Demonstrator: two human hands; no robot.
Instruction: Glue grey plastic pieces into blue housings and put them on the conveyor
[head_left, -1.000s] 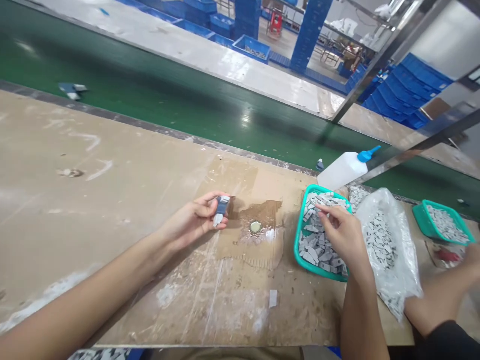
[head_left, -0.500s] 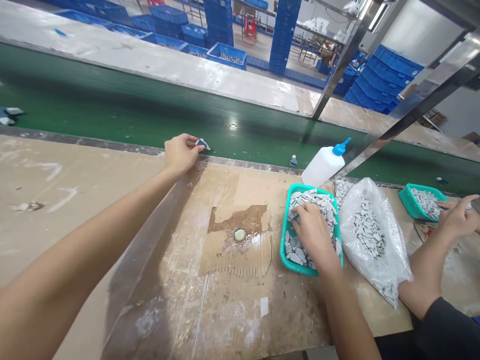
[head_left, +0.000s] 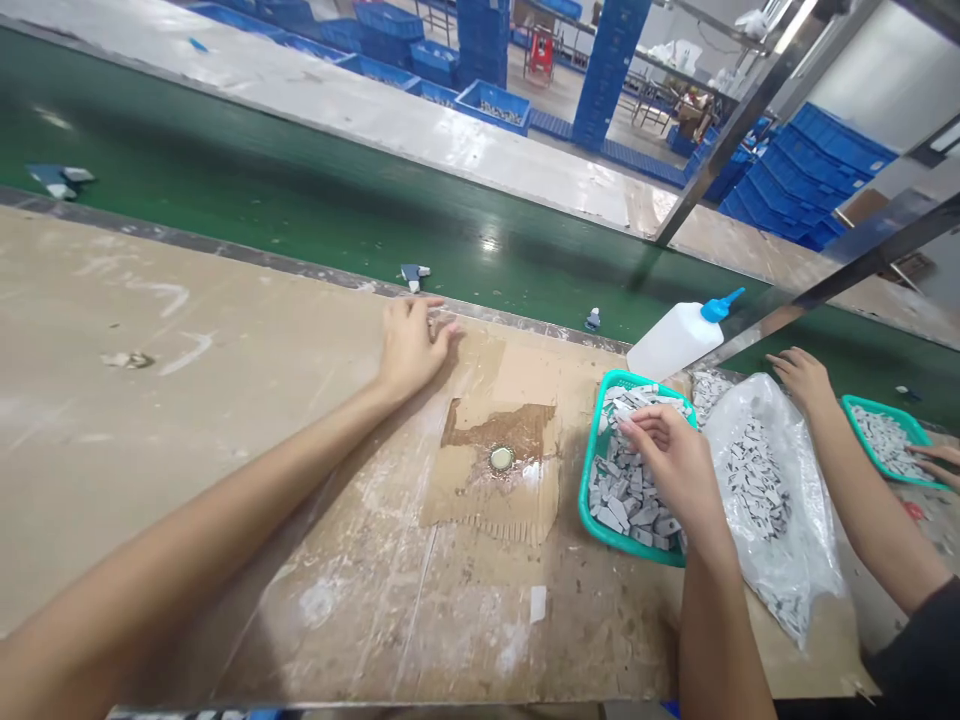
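My left hand rests over the table near the belt edge, its fingers apart and nothing in them. Just beyond it, a small dark-blue and white plastic part lies at the near edge of the green conveyor belt. Over a teal basket, my right hand pinches a small light-grey plastic piece. Beneath that hand the basket is filled with similar grey pieces. A bottle cap sits on a wet-stained cardboard piece between my hands.
A white squeeze bottle with a blue nozzle leans behind the basket. Right of it lies a plastic bag of grey pieces. A co-worker's hand reaches toward the belt; another is at a second teal basket. A metal post rises behind.
My left hand has let go of the blue and white part on the belt edge and drawn back. My right hand has lifted slightly, pinching a grey piece. A co-worker's arm has reached forward.
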